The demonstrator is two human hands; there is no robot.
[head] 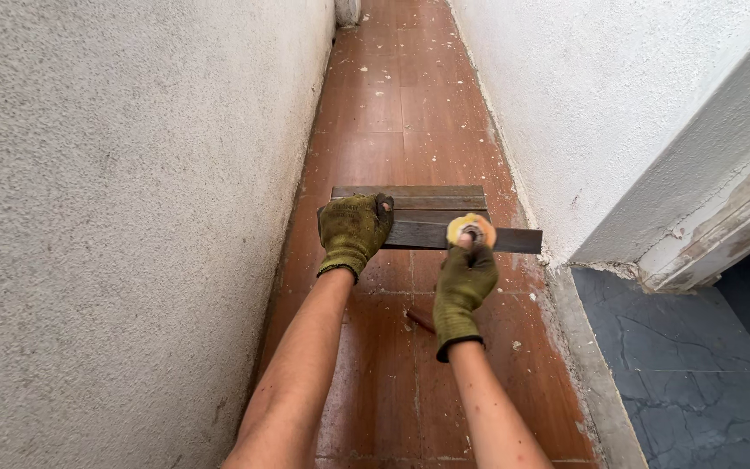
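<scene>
1. Dark wooden strips [418, 201] are lying stacked across the narrow reddish-brown tiled floor [375, 382], reaching nearly from the rough plastered wall on the left [115, 217] to the white wall on the right [601, 104]; the lowest, longest strip [514, 241] is sticking out toward the right wall
2. No box, bucket or other holder is showing anywhere along the corridor; the strips are sitting straight on the tiles
3. The left hand [353, 231], in an olive work glove, is pressing down flat on the left end of the stack, fingers curled over the strips
4. The right hand [466, 276], gloved the same, is clenching around a tool with a yellow-orange head [471, 227], which is touching the longest strip near its middle; what kind of tool it is I cannot tell
5. Both bare forearms are stretching forward and down, nearly parallel, the left one running close beside the left wall
6. Pale crumbs of plaster are littering the tiles, and a dark grey stone floor [687, 382] is lying past the threshold at lower right
</scene>
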